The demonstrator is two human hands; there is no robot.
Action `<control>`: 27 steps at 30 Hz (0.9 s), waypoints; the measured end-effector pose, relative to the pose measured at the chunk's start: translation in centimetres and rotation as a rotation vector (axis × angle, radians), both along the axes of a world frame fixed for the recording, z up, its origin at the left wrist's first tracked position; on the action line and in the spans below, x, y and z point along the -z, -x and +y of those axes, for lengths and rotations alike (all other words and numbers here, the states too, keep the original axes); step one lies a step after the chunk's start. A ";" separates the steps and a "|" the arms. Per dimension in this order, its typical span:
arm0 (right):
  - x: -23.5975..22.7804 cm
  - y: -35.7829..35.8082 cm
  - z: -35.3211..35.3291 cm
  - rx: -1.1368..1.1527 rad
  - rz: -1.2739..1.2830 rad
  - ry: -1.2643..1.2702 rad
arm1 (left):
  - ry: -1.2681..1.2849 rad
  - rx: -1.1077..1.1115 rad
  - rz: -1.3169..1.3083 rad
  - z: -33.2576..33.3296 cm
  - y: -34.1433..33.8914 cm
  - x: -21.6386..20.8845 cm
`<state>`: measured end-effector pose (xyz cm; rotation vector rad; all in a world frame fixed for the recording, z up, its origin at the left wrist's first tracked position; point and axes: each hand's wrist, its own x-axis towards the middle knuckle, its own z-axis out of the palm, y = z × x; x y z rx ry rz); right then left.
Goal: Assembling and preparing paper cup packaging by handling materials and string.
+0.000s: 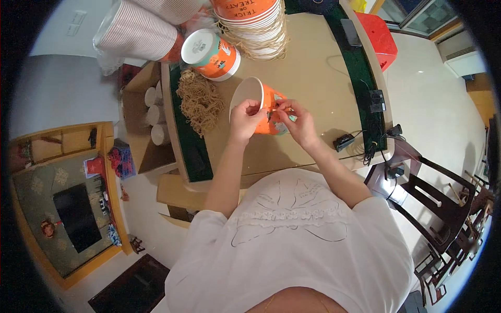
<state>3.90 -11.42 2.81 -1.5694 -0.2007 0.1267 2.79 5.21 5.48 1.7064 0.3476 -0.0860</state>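
Note:
An orange paper bucket [267, 127] with a white inside lies tipped on its side on the table in front of me, its mouth toward the left. My left hand [245, 121] is closed on its rim, the thumb against the printed outer wall. Close by, my right hand [299, 124] pinches with thumb and forefinger at the bucket's outer side. Whatever is between those fingertips is too small to make out. Beyond my left hand, a tangled heap of tan cord loops [199, 103] rests at the table's left edge.
Another bucket [219, 58] stands upside down behind the cord. Stacked orange buckets [254, 23] draped with cord are at the back, near wrapped white stacks [136, 32]. An open carton [148, 143] adjoins the table's left side. A phone [350, 32] and black adapters [343, 141] lie right.

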 end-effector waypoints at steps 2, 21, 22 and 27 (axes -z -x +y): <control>-0.6 -0.2 0.1 -0.021 0.061 0.047 | 0.177 0.014 0.042 0.0 0.3 -0.7; -2.1 0.3 -0.4 -0.064 -0.540 0.222 | 0.176 0.085 0.073 -0.5 0.7 -0.5; -1.7 0.4 -0.8 -0.071 -0.561 0.255 | 0.150 0.071 0.077 -0.7 0.7 -0.7; -1.3 0.5 -0.9 -0.031 -0.224 0.187 | 0.051 0.097 0.070 -1.5 0.4 -1.5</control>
